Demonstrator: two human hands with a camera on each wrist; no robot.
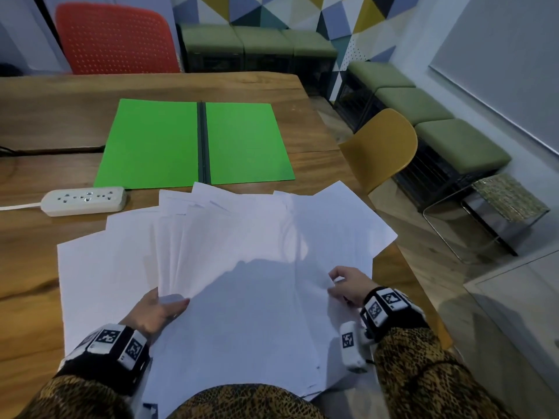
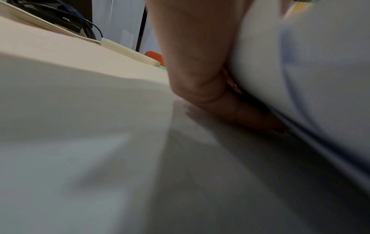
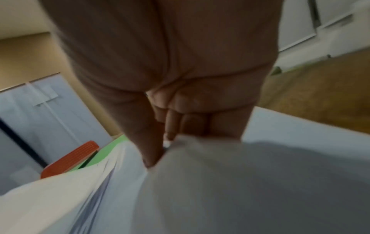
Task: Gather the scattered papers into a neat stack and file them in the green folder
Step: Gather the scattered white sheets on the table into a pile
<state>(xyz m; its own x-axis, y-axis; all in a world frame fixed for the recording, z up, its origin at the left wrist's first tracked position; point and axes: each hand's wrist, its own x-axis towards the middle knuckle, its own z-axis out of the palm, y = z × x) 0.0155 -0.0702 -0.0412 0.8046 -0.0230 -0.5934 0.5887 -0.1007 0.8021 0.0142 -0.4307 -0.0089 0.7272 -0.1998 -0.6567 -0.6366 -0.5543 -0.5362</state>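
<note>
Several white papers (image 1: 242, 252) lie fanned out and overlapping on the wooden table (image 1: 36, 267) in front of me. My left hand (image 1: 160, 306) holds the left edge of a raised bunch of sheets, thumb on top and fingers tucked under (image 2: 230, 110). My right hand (image 1: 344, 285) pinches the right side of the sheets between thumb and curled fingers (image 3: 160, 150). The green folder (image 1: 193, 143) lies open and flat beyond the papers, its dark spine down the middle. A strip of the folder (image 3: 108, 150) shows past the papers in the right wrist view.
A white power strip (image 1: 83, 199) with its cord lies left of the papers, near the folder's front corner. A red chair (image 1: 115, 40) stands behind the table, a yellow chair (image 1: 381, 146) at its right edge. Green benches (image 1: 423, 110) line the walls.
</note>
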